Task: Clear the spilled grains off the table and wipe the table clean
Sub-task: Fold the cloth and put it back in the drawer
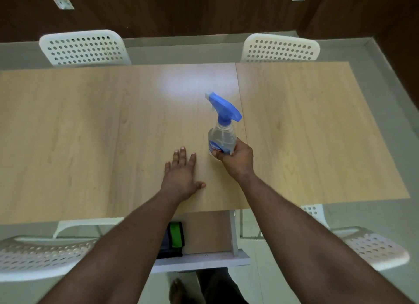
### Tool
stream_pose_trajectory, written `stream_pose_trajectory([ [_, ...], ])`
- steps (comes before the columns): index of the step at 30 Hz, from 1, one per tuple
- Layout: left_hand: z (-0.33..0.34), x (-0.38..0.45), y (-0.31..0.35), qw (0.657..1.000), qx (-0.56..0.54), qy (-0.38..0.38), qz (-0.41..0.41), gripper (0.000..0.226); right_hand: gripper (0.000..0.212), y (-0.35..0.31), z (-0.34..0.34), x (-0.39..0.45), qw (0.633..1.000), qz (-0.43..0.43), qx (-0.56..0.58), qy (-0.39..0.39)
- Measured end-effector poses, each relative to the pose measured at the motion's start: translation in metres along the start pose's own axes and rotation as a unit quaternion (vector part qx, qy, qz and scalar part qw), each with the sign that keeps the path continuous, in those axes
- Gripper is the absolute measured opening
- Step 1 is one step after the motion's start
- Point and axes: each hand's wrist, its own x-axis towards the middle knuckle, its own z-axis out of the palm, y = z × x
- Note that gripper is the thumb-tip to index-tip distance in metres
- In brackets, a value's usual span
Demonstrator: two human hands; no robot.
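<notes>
A clear spray bottle [221, 134] with a blue trigger head stands upright on the light wooden table [90, 126], near its middle. My right hand [238, 158] grips the bottle's lower body from the near side. My left hand [182, 175] lies flat on the tabletop just left of the bottle, fingers straight and spread, holding nothing. No grains show on the table surface.
An open drawer [204, 235] under the table's near edge holds a folded green and dark cloth [174, 238]. White perforated chairs stand at the far left [84, 47], far right [281, 48], near left [34, 256] and near right [371, 247]. A seam [240, 104] splits the tabletop.
</notes>
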Motion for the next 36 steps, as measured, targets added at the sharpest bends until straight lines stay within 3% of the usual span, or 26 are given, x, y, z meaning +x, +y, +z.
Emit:
stream_pose_trajectory([
  [9,0.037,-0.099,-0.033,0.996,-0.018,0.014,0.087,0.104,0.042,0.023,0.009,-0.138,0.999,0.019,0.029,0.019],
  [14,0.072,-0.165,-0.048,0.986,-0.023,0.060,0.152,0.066,0.036,0.033,0.011,-0.202,0.998,0.045,0.045,0.007],
  [20,0.118,-0.217,-0.052,0.991,-0.065,0.023,0.112,0.037,0.037,0.049,0.005,-0.260,0.995,0.090,0.031,-0.030],
  [25,0.133,-0.226,-0.053,0.986,-0.164,0.022,0.034,0.029,0.032,0.065,-0.004,-0.294,0.986,0.152,0.031,-0.066],
  [30,0.139,-0.228,-0.052,0.986,-0.165,0.002,0.017,0.021,0.041,0.079,-0.010,-0.313,0.958,0.254,0.053,-0.124],
  [32,0.139,-0.228,-0.054,0.986,-0.165,-0.009,0.003,0.026,0.047,0.081,-0.012,-0.316,0.943,0.290,0.057,-0.150],
  [36,0.139,-0.228,-0.060,0.982,-0.184,-0.038,-0.037,0.071,0.070,0.079,-0.012,-0.315,0.915,0.330,0.047,-0.225],
])
